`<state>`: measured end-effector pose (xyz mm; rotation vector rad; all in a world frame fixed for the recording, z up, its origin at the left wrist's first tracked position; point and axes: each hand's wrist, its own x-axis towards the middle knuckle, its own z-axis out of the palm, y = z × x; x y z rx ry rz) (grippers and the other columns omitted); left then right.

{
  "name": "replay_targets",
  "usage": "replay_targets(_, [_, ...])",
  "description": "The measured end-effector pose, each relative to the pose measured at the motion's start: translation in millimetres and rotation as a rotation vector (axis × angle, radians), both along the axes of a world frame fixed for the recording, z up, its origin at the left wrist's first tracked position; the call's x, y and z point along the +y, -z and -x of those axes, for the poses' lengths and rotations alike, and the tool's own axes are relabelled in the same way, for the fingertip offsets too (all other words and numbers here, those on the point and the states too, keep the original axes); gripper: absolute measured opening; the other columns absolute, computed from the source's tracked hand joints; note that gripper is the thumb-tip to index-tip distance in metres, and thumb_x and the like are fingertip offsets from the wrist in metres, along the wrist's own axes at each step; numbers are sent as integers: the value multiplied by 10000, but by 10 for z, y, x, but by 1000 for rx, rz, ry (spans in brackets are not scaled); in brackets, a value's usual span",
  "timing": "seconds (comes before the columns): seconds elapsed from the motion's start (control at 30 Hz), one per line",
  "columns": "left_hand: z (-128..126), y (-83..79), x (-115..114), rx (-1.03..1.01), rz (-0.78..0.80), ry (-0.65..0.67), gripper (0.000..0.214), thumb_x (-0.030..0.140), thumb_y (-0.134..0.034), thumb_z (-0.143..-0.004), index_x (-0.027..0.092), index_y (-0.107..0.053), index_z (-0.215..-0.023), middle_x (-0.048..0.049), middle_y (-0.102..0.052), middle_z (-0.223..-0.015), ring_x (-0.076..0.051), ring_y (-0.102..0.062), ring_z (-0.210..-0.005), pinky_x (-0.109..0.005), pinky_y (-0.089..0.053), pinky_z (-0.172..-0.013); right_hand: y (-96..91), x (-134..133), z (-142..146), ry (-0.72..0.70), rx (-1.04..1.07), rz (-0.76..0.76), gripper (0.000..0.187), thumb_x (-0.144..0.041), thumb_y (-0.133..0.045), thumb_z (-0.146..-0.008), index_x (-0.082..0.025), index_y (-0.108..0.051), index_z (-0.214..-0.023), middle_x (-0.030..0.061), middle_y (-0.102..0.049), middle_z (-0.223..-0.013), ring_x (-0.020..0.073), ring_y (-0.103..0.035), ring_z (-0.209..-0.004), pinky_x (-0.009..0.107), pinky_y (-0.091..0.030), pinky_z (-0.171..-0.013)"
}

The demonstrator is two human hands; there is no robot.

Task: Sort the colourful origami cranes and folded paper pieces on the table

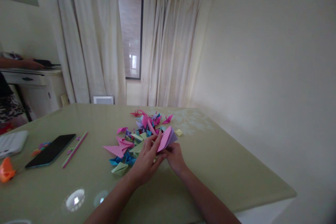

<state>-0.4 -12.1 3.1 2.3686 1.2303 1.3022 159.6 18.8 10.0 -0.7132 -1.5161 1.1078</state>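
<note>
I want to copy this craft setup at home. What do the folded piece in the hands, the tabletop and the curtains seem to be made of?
Folded pink piece, pinched by left hand and right hand: thin matte coloured paper, going by its crisp creases. Tabletop: probably a glossy glass or plastic sheet over pale green, since it mirrors light spots. Curtains: cream woven fabric, hanging in soft folds.

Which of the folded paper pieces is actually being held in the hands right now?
The pink-and-purple folded piece, lifted above the pile and pinched between both hands; the others lie on the table.
</note>
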Motion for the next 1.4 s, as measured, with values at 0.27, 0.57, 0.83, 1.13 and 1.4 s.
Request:
replay_targets(0.27, [-16, 22, 83, -103, -2, 61, 481, 300, -373, -1086, 253, -499, -1548, -138, -592, -1359, -229, -609, -1252, -367, -518, -1093, 5, 38, -44, 73, 39, 20, 450, -611, -795, -793, -162, -792, -769, 65, -737, -657, 183, -664, -570, 277, -531, -542])
replay_targets(0.57, [315, -147, 253, -196, -70, -204, 362, 302, -438, -1055, 197, -684, -1299, -122, -686, -1215, -251, -652, -1152, -417, -532, -1016, -257, 284, -559, 513, 116, -30, 432, -582, -790, -767, -185, -646, -855, 45, -695, -703, 197, -654, -615, 284, -504, -530])
replay_targets(0.83, [296, -71, 234, 247, -16, -99, 257, 302, -516, -1033, 223, -759, -1059, -81, -761, -1031, -259, -669, -1011, -411, -503, -925, -497, 430, -1842, 904, -973, -65, 152, -309, -602, -858, -198, -705, -850, 90, -735, -826, 230, -676, -751, 307, -450, -663])
replay_targets(1.13, [-358, 94, 248, 651, -98, -89, 562, 208, -665, -926, 248, -513, -1466, -133, -583, -1451, -331, -546, -1281, -483, -477, -1021, -409, 639, -1943, 940, -1426, 243, 278, -263, -531, -965, -163, -738, -1120, 202, -751, -1116, 328, -738, -1016, 368, -525, -772])
replay_targets(1.4, [-752, 106, 130, 799, -111, 121, 266, 143, -606, -951, 202, -622, -1209, -122, -659, -1223, -291, -616, -1138, -435, -513, -949, -312, 1098, -1052, 508, -1365, -176, 399, -284, -565, -1012, -231, -602, -1406, 120, -629, -1428, 232, -627, -1245, 289, -461, -983])
